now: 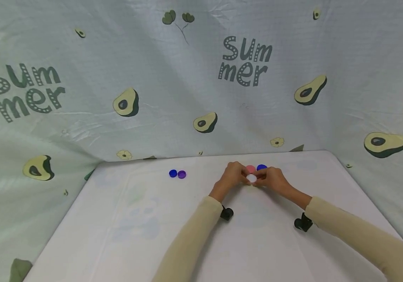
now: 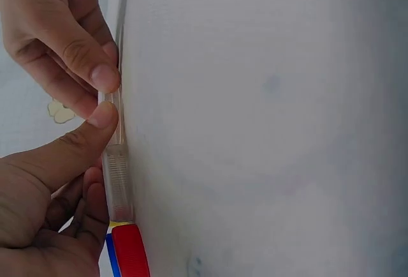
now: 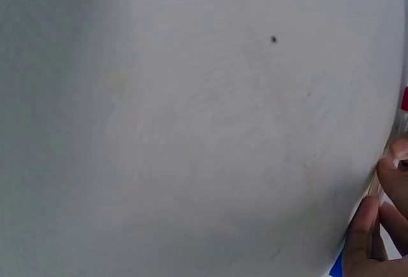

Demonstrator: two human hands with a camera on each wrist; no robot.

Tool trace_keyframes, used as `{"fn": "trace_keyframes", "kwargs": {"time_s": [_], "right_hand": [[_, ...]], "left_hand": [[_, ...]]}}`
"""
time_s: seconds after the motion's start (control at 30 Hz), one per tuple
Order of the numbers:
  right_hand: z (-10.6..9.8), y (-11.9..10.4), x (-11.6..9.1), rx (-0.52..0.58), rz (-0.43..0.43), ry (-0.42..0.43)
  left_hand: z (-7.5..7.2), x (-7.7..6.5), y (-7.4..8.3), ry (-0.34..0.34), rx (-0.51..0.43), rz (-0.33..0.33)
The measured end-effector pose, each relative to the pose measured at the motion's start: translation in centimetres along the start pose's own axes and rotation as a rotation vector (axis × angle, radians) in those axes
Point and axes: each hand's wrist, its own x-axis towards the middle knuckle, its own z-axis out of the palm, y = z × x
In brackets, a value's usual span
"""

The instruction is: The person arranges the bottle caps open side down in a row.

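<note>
Both hands meet at the far right of the table. In the head view, my left hand (image 1: 234, 175) and right hand (image 1: 273, 179) pinch a small white round piece (image 1: 251, 178) from either side. Close up in the left wrist view, this piece looks clear and flat; the thumb of the left hand (image 2: 38, 194) and that of the right hand (image 2: 60, 28) almost meet on it. A clear ribbed cap (image 2: 118, 187) lies beside the left fingers, followed by a red cap (image 2: 132, 253). Just behind the hands are a pinkish-red disc (image 1: 250, 169) and a blue cap (image 1: 262, 167).
Farther left on the white table (image 1: 124, 235), a blue cap (image 1: 173, 173) and a purple cap (image 1: 182, 174) sit side by side. A printed cloth (image 1: 173, 78) hangs along the table's back edge and sides.
</note>
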Motion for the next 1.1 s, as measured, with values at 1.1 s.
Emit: {"fn": "trace_keyframes", "kwargs": {"time_s": [1.1], "right_hand": [[4.3, -8.0, 0.3, 0.137, -0.238, 0.004]], "left_hand": [[-13.0, -10.5, -9.6, 0.123, 0.082, 0.178]]}}
